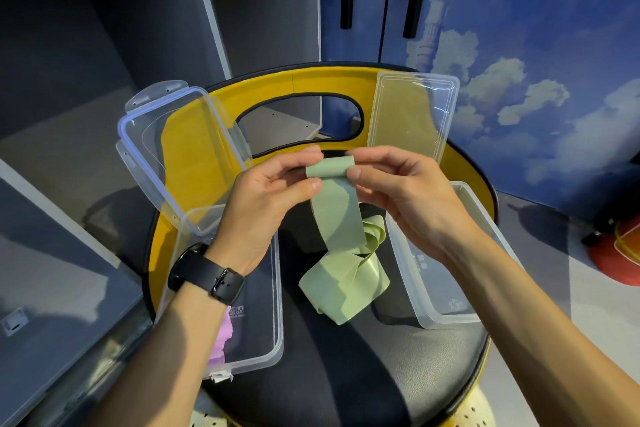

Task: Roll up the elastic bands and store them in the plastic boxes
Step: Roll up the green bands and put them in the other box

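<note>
Both hands are raised above the black padded seat (346, 374) of a round chair with a yellow backrest (304, 83). The left hand (266, 204) and the right hand (405, 191) each pinch one end of a small rolled start of a pale green flat elastic band (341, 215), thumb and fingers curled round the roll from either side. From that roll the band hangs down between the hands as a flat strip and ends in a loose, twisted heap lying on the seat between the two boxes. The left wrist carries a black wristwatch with a buckled strap (207, 274). On the seat to the left stands a clear rectangular plastic box (273, 305), its hinged clear lid (180, 156) standing open and leaning against the backrest; a pink rolled band (223, 336) lies inside it, partly hidden by the left forearm. To the right stands a second clear rectangular plastic box (446, 305), its frosted lid (412, 114) likewise propped open against the backrest.
</note>
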Demonstrator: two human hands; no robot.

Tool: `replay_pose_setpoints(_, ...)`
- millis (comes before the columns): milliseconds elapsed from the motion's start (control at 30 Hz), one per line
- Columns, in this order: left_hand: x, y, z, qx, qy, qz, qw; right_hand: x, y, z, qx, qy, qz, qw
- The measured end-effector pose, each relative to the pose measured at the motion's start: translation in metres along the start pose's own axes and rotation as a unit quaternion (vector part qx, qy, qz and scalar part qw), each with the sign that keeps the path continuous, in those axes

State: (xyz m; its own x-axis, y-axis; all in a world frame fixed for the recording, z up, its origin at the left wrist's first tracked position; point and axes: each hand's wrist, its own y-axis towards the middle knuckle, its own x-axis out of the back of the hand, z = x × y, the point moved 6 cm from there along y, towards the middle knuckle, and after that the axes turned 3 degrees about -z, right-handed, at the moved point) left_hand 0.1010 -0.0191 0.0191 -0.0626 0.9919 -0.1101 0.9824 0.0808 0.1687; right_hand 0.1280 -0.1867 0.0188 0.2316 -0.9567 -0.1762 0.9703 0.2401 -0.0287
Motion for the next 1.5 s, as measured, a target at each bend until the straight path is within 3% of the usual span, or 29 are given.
replay_pose_setpoints(367, 0.002, 0.001, 0.002, 0.024, -0.004, -0.026, 0.999, -0.002, 0.001, -0.001, 0.021, 0.015, 0.026, 0.999)
replay_pose_setpoints(600, 0.002, 0.001, 0.001, 0.004, -0.001, -0.01, 1.0, -0.001, 0.0, -0.005, -0.043, 0.002, 0.029, 0.999)
replay_pose_setpoints(733, 0.001, 0.0, 0.002, 0.0, 0.002, -0.008, 1.0, 0.0, 0.0, -0.007, -0.036, -0.019, 0.013, 0.999)
replay_pose_setpoints(1000, -0.001, 0.0, 0.011, 0.063, 0.005, -0.02, 0.998, -0.001, -0.001, -0.004, -0.017, 0.011, 0.004, 1.0)
replay_pose_setpoints(1233, -0.002, 0.0, 0.011, 0.069, 0.008, 0.005, 0.998, -0.001, 0.001, -0.007, -0.007, 0.002, 0.009, 1.0)
replay_pose_setpoints(1500, -0.001, 0.001, 0.012, 0.061, -0.013, 0.009, 0.998, -0.001, 0.001, -0.013, -0.067, 0.009, 0.034, 0.997)
